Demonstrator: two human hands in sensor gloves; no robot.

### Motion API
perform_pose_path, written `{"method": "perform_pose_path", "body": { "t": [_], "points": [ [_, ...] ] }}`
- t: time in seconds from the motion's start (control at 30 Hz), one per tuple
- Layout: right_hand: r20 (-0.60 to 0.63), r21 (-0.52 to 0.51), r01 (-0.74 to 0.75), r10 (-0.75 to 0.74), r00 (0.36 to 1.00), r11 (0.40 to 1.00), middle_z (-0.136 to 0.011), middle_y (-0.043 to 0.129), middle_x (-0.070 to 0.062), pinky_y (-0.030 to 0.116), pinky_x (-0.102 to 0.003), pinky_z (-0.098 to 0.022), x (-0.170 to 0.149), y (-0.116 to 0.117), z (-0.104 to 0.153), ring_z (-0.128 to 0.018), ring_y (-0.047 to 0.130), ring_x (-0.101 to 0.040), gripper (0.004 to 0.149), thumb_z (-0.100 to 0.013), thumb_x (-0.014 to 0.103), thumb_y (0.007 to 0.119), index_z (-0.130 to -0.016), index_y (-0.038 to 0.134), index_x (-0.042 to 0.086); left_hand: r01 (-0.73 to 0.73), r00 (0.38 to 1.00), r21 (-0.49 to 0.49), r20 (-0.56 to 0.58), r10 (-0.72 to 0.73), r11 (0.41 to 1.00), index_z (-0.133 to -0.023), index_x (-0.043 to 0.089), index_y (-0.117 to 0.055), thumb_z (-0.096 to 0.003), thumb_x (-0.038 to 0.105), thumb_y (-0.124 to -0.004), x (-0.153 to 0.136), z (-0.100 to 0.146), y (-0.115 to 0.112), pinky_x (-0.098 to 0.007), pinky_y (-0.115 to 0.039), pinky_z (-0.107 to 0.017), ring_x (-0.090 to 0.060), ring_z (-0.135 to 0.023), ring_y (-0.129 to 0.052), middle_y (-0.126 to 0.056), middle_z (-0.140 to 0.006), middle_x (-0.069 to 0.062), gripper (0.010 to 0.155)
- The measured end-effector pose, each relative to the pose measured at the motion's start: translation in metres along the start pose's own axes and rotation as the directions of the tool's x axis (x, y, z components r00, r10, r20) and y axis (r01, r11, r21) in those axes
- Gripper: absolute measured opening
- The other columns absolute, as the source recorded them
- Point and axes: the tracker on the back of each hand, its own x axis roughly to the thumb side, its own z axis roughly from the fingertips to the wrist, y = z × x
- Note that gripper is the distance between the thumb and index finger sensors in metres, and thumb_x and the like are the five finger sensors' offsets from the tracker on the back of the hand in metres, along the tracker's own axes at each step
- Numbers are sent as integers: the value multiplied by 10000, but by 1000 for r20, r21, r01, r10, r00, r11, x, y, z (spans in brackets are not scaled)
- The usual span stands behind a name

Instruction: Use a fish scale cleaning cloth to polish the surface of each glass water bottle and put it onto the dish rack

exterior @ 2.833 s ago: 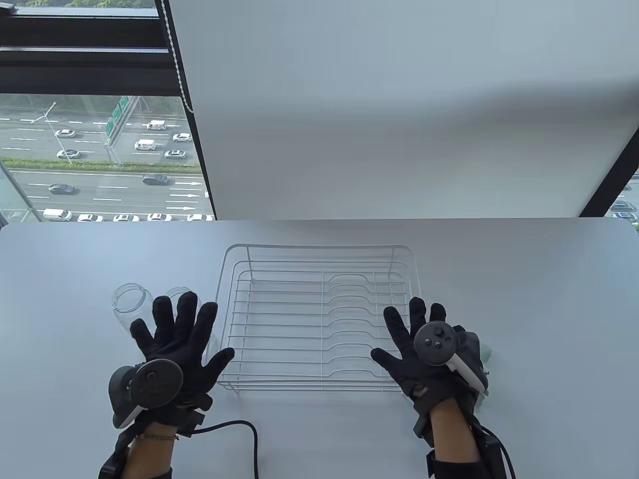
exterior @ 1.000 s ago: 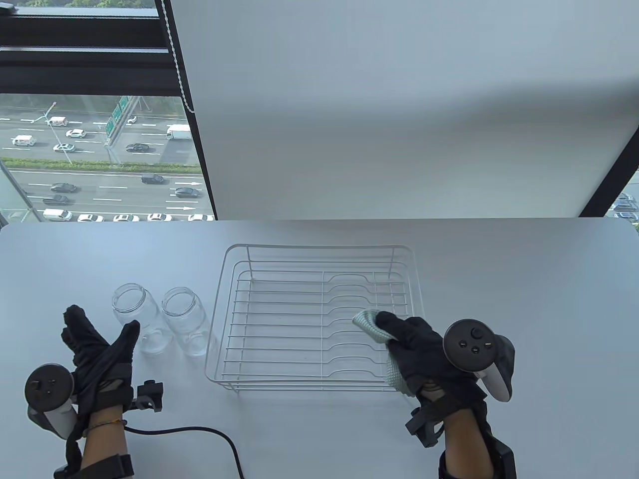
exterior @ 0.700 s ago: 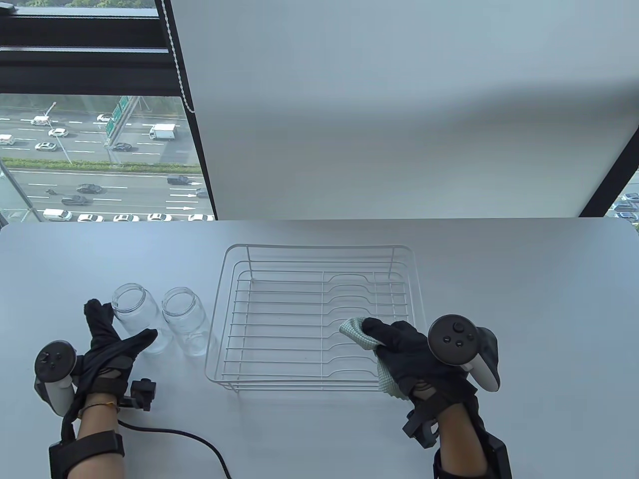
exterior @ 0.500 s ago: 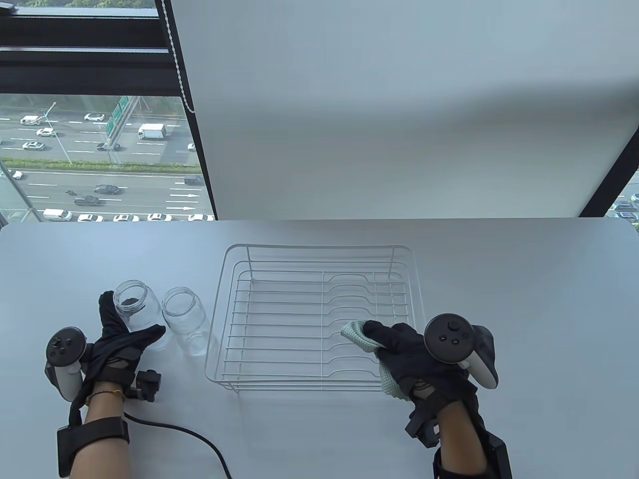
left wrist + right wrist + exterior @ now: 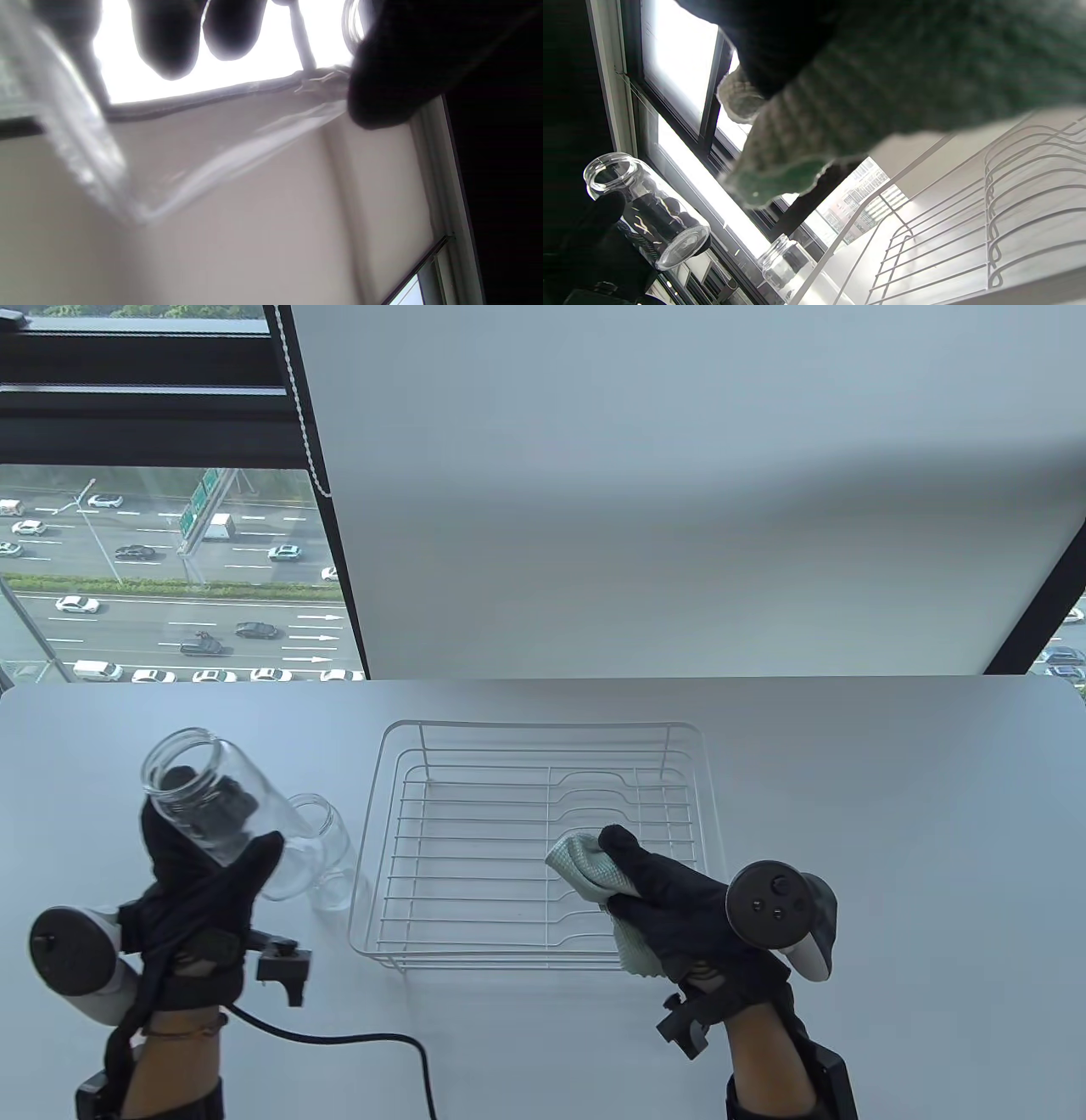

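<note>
My left hand (image 5: 199, 865) grips a clear glass bottle (image 5: 212, 802) and holds it lifted and tilted, mouth up and to the left, above the table's left side. Its fingers (image 5: 169, 38) and thumb curl round the glass in the left wrist view. A second glass bottle (image 5: 318, 857) stands upright on the table just left of the white wire dish rack (image 5: 543, 725). My right hand (image 5: 653, 882) holds a pale green fish scale cloth (image 5: 585, 865) over the rack's right part. The same cloth (image 5: 797, 140) fills the right wrist view, with both bottles beyond.
A black cable (image 5: 365, 1044) runs along the table's near edge from my left wrist. The white table (image 5: 891, 814) ends at a window with a lowered blind (image 5: 679, 475) behind the rack.
My left hand closed round the left bottle and lifted it off the table, tilting it. My right hand, holding the cloth, shifted slightly left over the rack.
</note>
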Motion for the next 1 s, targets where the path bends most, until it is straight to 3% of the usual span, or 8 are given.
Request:
{"method": "perform_pose_path", "body": {
  "t": [0.13, 0.27, 0.43, 0.53, 0.67, 0.77, 0.9, 1.0],
  "points": [
    [50, -123, 38, -32, 998, 992, -895, 885, -86, 855, -439, -469, 5, 4, 4, -625, 975, -264, 584, -519, 321, 866, -1053, 632, 295, -321, 941, -148, -164, 297, 935, -1089, 146, -113, -504, 566, -851, -19, 15, -89, -765, -731, -540, -568, -899, -703, -409, -1110, -205, 1030],
    [98, -158, 142, -128, 987, 977, -907, 859, -80, 846, -428, -485, 8, 10, 5, -643, 958, -256, 511, -562, 387, 801, -1043, 630, 408, -540, 799, -194, -423, 427, 819, -1096, 142, -122, -517, 580, -840, -61, 36, -140, -739, -754, -517, -575, -849, -739, -438, -1095, -226, 1021],
    [138, -54, 103, -94, 986, 993, -920, 836, -84, 847, -431, -465, 18, 38, -3, -623, 963, -270, 541, -579, 422, 730, -1056, 495, 517, -632, 722, -280, -551, 418, 722, -1111, 165, -113, -535, 629, -777, -86, 57, -157, -652, -821, -493, -540, -770, -820, -430, -1109, -220, 994],
    [171, 34, 71, -76, 982, 997, -840, 877, -83, 866, -404, -407, 23, 49, -5, -538, 989, -231, 524, -554, 408, 721, -1023, 543, 558, -651, 687, -174, -548, 476, 739, -1108, 163, -108, -536, 646, -751, -93, 58, -149, -620, -837, -485, -525, -742, -836, -424, -1102, -227, 987],
    [176, 470, 93, -197, 965, 878, -827, 868, -139, 841, -455, -422, 38, 59, -10, -550, 971, -287, 515, -560, 345, 777, -1010, 597, 520, -651, 684, -87, -497, 533, 754, -1120, 194, -126, -528, 664, -758, -103, 52, -130, -610, -842, -488, -511, -744, -844, -438, -1106, -212, 985],
    [196, 398, 57, -145, 970, 916, -827, 879, -119, 839, -452, -427, 39, 60, -9, -556, 968, -286, 524, -558, 359, 775, -1024, 587, 508, -677, 666, -138, -533, 522, 723, -1131, 207, -151, -524, 679, -769, -107, 55, -131, -596, -856, -482, -507, -725, -883, -460, -1110, -208, 986],
    [126, 18, 63, -64, 990, 998, -830, 874, -119, 848, -441, -416, 30, 49, -1, -550, 973, -276, 542, -563, 384, 732, -1054, 525, 489, -622, 731, -264, -533, 426, 737, -1135, 220, -162, -518, 678, -782, -97, 64, -146, -594, -860, -470, -513, -695, -913, -487, -1093, -230, 988],
    [153, 97, 86, -100, 983, 992, -805, 867, -134, 849, -431, -399, 32, 47, -1, -524, 972, -260, 535, -555, 374, 736, -1032, 548, 523, -632, 730, -254, -511, 454, 732, -1132, 218, -143, -524, 679, -768, -96, 65, -149, -597, -845, -480, -502, -709, -900, -467, -1093, -225, 986]
  ]
}}
